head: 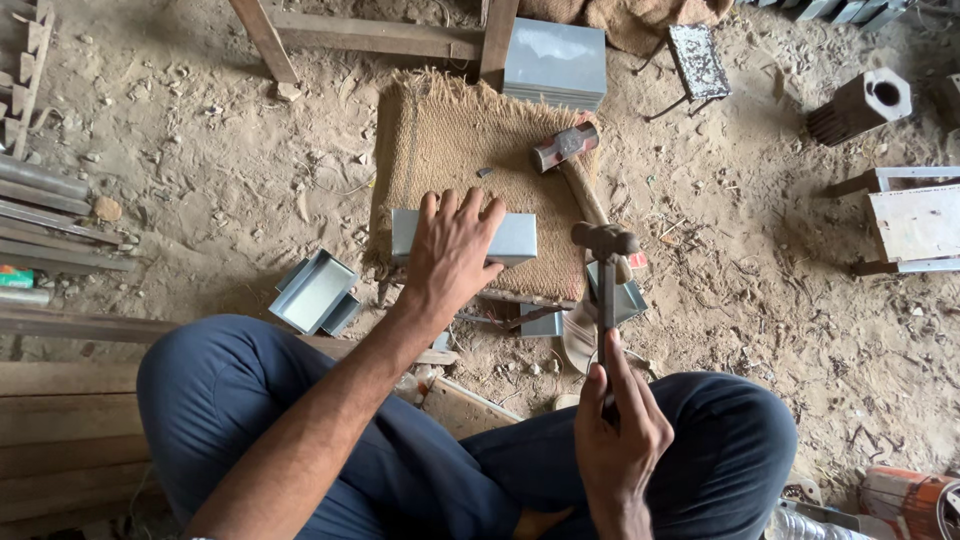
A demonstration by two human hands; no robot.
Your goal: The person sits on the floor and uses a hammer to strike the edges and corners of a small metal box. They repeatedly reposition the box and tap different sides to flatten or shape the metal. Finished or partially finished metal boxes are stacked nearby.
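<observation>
Left hand (452, 248) flat and spread on the grey metal box (464, 237), pressing it onto the burlap mat (450, 150) — the box lies across the mat's near edge. Right hand (618, 432), nearer the person than the mat, is wrapped tight round the handle of a small hammer (605, 262), whose head hangs just over the mat's right corner. A 2nd, wooden-handled hammer (572, 160) rests on the mat's right side. Folded metal trays (315, 293) sit in the sand left of the mat.

One head-worn camera looks steeply down, close over the seated person's knees, at sandy ground (200, 180) filling the frame.
</observation>
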